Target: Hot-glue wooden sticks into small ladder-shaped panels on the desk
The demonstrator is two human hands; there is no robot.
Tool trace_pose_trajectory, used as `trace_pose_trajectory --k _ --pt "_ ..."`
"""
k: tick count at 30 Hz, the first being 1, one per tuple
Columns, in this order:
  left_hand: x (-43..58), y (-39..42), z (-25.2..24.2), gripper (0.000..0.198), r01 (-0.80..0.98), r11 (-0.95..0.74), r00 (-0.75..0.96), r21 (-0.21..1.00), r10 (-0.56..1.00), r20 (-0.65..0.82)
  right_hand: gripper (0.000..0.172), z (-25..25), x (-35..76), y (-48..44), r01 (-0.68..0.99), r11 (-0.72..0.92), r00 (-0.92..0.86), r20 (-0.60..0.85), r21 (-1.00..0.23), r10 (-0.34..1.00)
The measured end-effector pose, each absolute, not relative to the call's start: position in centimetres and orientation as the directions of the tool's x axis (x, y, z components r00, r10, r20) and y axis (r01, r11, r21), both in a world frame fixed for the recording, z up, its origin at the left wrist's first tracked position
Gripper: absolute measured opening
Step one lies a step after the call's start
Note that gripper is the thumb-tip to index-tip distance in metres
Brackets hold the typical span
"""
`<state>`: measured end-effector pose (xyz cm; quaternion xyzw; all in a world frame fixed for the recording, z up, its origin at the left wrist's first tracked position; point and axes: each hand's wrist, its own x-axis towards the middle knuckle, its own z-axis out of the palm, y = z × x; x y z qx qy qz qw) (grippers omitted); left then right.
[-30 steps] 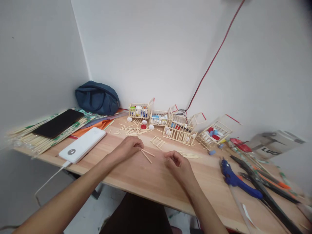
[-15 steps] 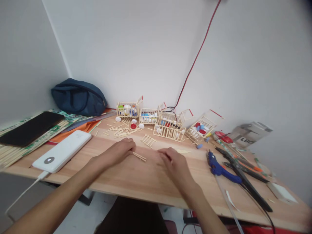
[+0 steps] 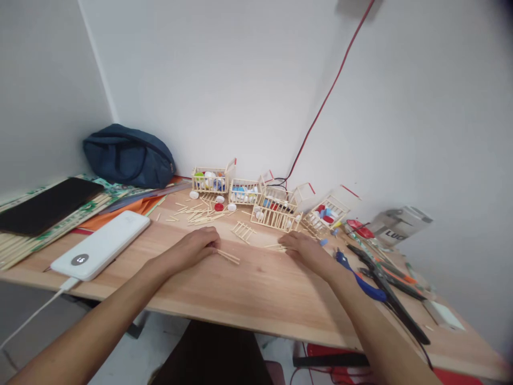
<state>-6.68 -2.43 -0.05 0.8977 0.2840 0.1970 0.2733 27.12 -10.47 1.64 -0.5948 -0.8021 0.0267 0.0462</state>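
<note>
My left hand (image 3: 199, 247) rests low over the table with its fingers closed round a few thin wooden sticks (image 3: 229, 256), whose ends point right. My right hand (image 3: 298, 245) is on the tabletop to the right, fingertips bent down onto more thin sticks (image 3: 274, 246) that show at its left side. Its grip is partly hidden. Between and behind the hands lies a small ladder-like stick panel (image 3: 243, 232). Farther back stand several little stick carts (image 3: 210, 182) filled with coloured bottle caps, and a heap of loose sticks (image 3: 206, 214).
A blue glue gun (image 3: 371, 289), black-handled pliers (image 3: 371, 262) and a white box (image 3: 444, 314) lie at the right. A white power bank (image 3: 102, 243), a black phone (image 3: 50, 206) and a dark blue bag (image 3: 130, 155) occupy the left. A wall stands behind the carts.
My right hand has moved forward and right from the open tabletop onto the loose sticks. My left hand has stayed nearly still with its sticks. The view has shifted slightly.
</note>
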Motion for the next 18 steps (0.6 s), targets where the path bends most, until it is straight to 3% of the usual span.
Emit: trace_pose_trajectory --k 6,11,18 --pt "-6.7 -2.7 0.0 0.010 0.405 -0.681 0.750 0.610 0.629 0.204 0.020 1.0 28.0 -10.4 0.984 0.174 -0.172 0.057 -0.025 0.983" --pt "-6.6 -2.7 -0.3 0.010 0.424 -0.721 0.752 0.547 0.617 0.231 0.023 0.2 29.1 -10.4 0.992 0.121 -0.117 0.096 -0.041 0.988" --pt "-4.9 -3.6 -1.5 0.012 0.488 -0.779 0.759 0.395 0.602 0.250 0.035 1.1 29.1 -11.4 0.975 0.163 -0.125 0.231 -0.151 0.965"
